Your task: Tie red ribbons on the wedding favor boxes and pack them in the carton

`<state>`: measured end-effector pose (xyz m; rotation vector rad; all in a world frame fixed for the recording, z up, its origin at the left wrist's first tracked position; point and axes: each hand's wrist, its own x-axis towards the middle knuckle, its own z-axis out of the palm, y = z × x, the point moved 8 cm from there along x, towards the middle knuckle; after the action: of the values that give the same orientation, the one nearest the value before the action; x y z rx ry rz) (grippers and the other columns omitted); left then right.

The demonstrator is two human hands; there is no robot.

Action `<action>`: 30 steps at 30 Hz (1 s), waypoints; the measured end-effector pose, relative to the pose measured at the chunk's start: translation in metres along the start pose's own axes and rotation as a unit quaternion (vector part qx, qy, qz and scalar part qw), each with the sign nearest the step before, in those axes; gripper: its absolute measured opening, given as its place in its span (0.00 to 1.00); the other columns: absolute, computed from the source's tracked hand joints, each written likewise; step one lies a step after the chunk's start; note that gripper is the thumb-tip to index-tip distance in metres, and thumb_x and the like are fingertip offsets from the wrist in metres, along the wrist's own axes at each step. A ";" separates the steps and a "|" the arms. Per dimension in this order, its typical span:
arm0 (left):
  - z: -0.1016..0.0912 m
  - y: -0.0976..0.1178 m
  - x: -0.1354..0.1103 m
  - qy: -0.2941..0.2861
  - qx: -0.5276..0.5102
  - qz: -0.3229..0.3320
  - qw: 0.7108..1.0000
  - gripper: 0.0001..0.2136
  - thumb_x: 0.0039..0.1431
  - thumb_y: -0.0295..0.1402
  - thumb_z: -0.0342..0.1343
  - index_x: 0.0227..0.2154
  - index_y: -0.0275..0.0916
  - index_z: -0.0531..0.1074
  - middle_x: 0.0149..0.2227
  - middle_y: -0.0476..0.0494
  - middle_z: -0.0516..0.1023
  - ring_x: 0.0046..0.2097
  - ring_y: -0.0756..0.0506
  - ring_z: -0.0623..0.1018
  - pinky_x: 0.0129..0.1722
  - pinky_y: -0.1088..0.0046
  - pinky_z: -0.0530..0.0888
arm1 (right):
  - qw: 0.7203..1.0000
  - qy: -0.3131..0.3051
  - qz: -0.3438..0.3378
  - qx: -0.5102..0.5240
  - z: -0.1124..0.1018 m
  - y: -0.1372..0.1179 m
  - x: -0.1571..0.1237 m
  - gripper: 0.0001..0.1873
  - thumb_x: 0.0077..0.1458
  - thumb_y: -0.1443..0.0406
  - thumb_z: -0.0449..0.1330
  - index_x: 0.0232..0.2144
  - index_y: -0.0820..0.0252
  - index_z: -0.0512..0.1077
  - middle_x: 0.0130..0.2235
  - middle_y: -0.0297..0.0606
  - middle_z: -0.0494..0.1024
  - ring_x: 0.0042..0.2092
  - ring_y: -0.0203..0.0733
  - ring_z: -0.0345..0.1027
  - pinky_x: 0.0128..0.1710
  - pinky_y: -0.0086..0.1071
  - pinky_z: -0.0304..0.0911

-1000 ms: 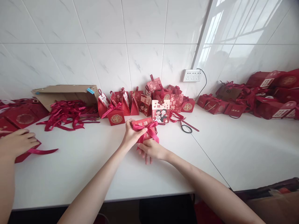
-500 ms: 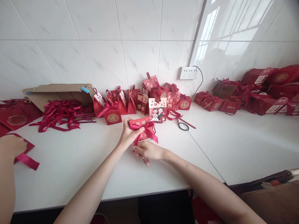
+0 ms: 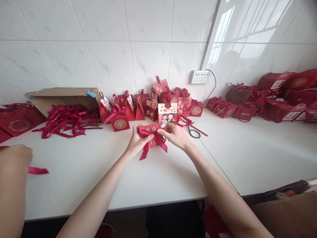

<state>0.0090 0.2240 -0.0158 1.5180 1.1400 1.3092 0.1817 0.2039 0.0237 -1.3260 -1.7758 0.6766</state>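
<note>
A small red gift box (image 3: 151, 128) with pale printed characters is held just above the white table near the middle of the view. My left hand (image 3: 135, 141) grips its left side, the thumb pressing on the knot area. Across the box runs a magenta ribbon (image 3: 145, 151) tied in a bow, its two tails hanging down in front. My right hand (image 3: 174, 135) pinches the bow's right loop between thumb and fingers. Just behind stands a box with a cartoon couple (image 3: 163, 117), partly covered by my right hand.
Finished-looking red boxes (image 3: 120, 125) stand along the tiled wall. Left of them, a cardboard box (image 3: 66, 92) lies beside loose ribbons (image 3: 66, 124). A black cord loop (image 3: 194, 133) lies at right, near more boxes (image 3: 225, 110). Another person's hand (image 3: 17, 162) holds ribbon at far left.
My right hand has left the lower ribbon tail and moved up to the bow's right loop. My left hand keeps its hold. The other person's hand has shifted slightly right and down.
</note>
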 end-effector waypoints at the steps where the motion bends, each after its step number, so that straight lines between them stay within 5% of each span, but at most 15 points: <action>1: 0.003 -0.002 -0.001 -0.013 0.004 0.000 1.000 0.29 0.41 0.42 0.66 0.43 0.43 0.56 0.39 0.48 0.71 0.40 0.44 0.76 0.42 0.63 0.73 | 1.000 0.016 -0.006 0.011 0.001 0.002 0.002 0.26 0.48 0.43 0.58 0.20 0.58 0.58 0.20 0.29 0.65 0.22 0.32 0.61 0.20 0.26 0.55; 3: 0.004 -0.003 -0.002 -0.004 0.020 0.025 0.999 0.31 0.42 0.43 0.65 0.46 0.43 0.55 0.42 0.45 0.70 0.44 0.42 0.76 0.46 0.60 0.72 | 0.998 -0.001 -0.005 0.060 0.010 0.008 0.004 0.24 0.51 0.47 0.57 0.21 0.58 0.57 0.20 0.28 0.65 0.21 0.32 0.63 0.19 0.26 0.57; 7: -0.008 0.010 -0.008 0.108 0.070 0.174 0.976 0.36 0.39 0.42 0.68 0.48 0.43 0.54 0.58 0.34 0.57 0.62 0.37 0.61 0.58 0.56 0.62 | 0.987 -0.035 0.014 0.154 0.024 0.016 0.007 0.21 0.52 0.50 0.58 0.22 0.57 0.57 0.19 0.27 0.66 0.17 0.34 0.65 0.15 0.26 0.58; 10: -0.011 0.016 -0.011 0.125 0.083 0.230 0.961 0.26 0.44 0.42 0.65 0.43 0.42 0.59 0.59 0.34 0.57 0.62 0.38 0.61 0.58 0.58 0.63 | 0.977 -0.035 0.015 0.210 0.027 0.019 0.009 0.23 0.48 0.47 0.60 0.23 0.57 0.57 0.19 0.27 0.66 0.17 0.34 0.65 0.13 0.26 0.60; 14: -0.012 0.021 -0.012 0.123 0.126 0.238 0.955 0.10 0.55 0.40 0.56 0.28 0.40 0.62 0.50 0.39 0.68 0.53 0.43 0.70 0.51 0.64 0.69 | 0.963 -0.025 0.019 0.266 0.032 0.023 0.011 0.27 0.41 0.43 0.63 0.23 0.58 0.59 0.20 0.27 0.66 0.20 0.35 0.66 0.15 0.29 0.66; 24: -0.018 0.011 -0.014 0.206 0.109 0.165 0.958 0.11 0.54 0.39 0.56 0.24 0.40 0.63 0.35 0.46 0.65 0.38 0.48 0.70 0.37 0.73 0.70 | 0.962 0.011 0.020 0.274 0.032 0.030 0.014 0.29 0.39 0.40 0.61 0.22 0.57 0.58 0.19 0.26 0.65 0.21 0.33 0.62 0.17 0.29 0.62; 30: -0.014 0.006 -0.011 0.173 0.092 0.122 0.973 0.14 0.56 0.40 0.53 0.22 0.40 0.59 0.22 0.53 0.61 0.25 0.51 0.65 0.27 0.76 0.65 | 0.965 0.041 0.000 0.260 0.026 0.032 0.016 0.29 0.39 0.39 0.60 0.21 0.57 0.58 0.20 0.26 0.63 0.22 0.31 0.56 0.22 0.28 0.53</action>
<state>-0.0052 0.2116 -0.0110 1.6450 1.3559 1.7261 0.1743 0.2296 -0.0111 -0.9757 -1.3989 0.9928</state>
